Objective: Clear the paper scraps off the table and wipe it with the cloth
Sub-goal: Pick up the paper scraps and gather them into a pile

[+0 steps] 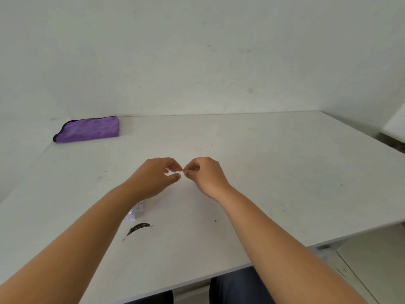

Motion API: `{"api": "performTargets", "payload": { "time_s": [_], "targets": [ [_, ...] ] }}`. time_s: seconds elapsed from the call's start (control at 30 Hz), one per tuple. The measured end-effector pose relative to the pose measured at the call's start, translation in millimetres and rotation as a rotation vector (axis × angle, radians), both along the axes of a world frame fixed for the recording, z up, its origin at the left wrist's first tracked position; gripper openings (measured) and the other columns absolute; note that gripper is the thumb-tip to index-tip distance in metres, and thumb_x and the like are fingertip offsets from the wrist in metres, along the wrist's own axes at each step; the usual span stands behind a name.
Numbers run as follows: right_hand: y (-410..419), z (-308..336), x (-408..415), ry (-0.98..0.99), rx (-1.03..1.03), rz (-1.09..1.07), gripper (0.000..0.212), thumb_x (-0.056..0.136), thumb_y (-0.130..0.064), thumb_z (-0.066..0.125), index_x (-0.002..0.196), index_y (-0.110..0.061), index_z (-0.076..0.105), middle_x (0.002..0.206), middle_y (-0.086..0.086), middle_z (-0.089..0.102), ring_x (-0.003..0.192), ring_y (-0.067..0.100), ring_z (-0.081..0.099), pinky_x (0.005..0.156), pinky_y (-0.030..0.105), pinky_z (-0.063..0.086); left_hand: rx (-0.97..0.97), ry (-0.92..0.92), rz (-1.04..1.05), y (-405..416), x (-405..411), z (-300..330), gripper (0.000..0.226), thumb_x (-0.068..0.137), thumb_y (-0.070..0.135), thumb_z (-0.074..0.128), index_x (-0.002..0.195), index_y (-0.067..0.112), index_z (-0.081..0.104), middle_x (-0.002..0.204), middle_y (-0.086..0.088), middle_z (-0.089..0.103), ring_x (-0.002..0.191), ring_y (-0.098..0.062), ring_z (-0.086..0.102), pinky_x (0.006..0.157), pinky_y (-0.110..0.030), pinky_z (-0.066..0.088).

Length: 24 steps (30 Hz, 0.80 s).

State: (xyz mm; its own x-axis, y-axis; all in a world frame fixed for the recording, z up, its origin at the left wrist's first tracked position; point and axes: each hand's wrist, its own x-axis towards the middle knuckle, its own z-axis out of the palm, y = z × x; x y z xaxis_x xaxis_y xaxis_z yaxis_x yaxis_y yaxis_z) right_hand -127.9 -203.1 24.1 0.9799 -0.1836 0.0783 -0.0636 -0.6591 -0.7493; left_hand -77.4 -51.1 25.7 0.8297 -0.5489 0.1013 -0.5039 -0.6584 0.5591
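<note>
Far left, back edge of the white flat bench (285,172): we see the folded purple microfibre cloth with dark piping (87,130), lying flat near the wall, well apart from both hands.

Nearer us, just right of the left forearm: a small crumpled whitish paper scrap (136,212) on the bench, partly hidden by the arm. Just in front of it, a black curved smear (138,228) on the bench surface; we can't tell if it's a mark or a loose bit.

Centre: left hand (156,177) held over the bench, fingers curled, thumb and forefinger tips close together at its right side. Right hand (205,175) mirrors it, fingers curled in, thumb and forefinger tips pinched. The two grips meet tip to tip; something tiny and pale sits between the fingertips, too small for us to say what, or which hand has it. Left grip: near closed, content unclear. Right grip: closed to a pinch, content unclear.

Scattered small dark specks on the bench, right of centre. Below the near edge, dark trouser legs (238,286).
</note>
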Motion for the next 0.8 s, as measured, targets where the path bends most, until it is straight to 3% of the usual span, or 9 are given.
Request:
{"api": "performTargets", "payload": {
  "time_s": [0.23, 0.4, 0.67, 0.8],
  "targets": [
    [-111.1, -4.8, 5.2, 0.012, -0.134, -0.164, 0.016, 0.088, -0.017, 0.059, 0.100, -0.014, 0.069, 0.108, 0.000, 0.068, 0.104, 0.014, 0.060, 0.081, 0.019, 0.039, 0.036, -0.052, -0.101, -108.8, 17.9, -13.9, 0.039, 0.092, 0.031, 0.054, 0.130, 0.026, 0.051, 0.136, 0.002, 0.051, 0.125, -0.015, 0.045, 0.103, -0.026, 0.032],
    [-194.2, -6.8, 29.2, 0.093, -0.209, -0.223, 0.029, 0.090, -0.019, 0.058, 0.118, -0.015, 0.062, 0.126, -0.001, 0.061, 0.117, 0.016, 0.054, 0.093, 0.020, 0.037, 0.085, -0.062, -0.129, -185.6, 50.4, -20.6, 0.041, 0.096, 0.037, 0.045, 0.134, 0.024, 0.046, 0.143, 0.002, 0.043, 0.131, -0.016, 0.040, 0.109, -0.032, 0.032],
    [-279.2, -20.2, 104.8, 0.262, -0.338, -0.201, 0.044, 0.095, -0.029, 0.050, 0.136, -0.014, 0.047, 0.144, 0.006, 0.044, 0.132, 0.023, 0.042, 0.107, 0.028, 0.031, 0.278, -0.050, -0.171, -283.7, 118.1, -30.4, 0.057, 0.099, 0.044, 0.032, 0.148, 0.017, 0.024, 0.157, -0.004, 0.018, 0.144, -0.019, 0.015, 0.117, -0.034, 0.013],
    [-300.3, -30.9, 136.3, 0.233, -0.313, -0.223, 0.044, 0.095, -0.029, 0.050, 0.136, -0.013, 0.047, 0.146, 0.004, 0.042, 0.134, 0.021, 0.040, 0.108, 0.026, 0.028, 0.380, -0.057, -0.172, -299.5, 146.5, -44.0, 0.064, 0.098, 0.050, 0.027, 0.150, 0.016, 0.011, 0.159, -0.002, 0.005, 0.146, -0.018, 0.001, 0.119, -0.036, 0.004]
  ]
}}
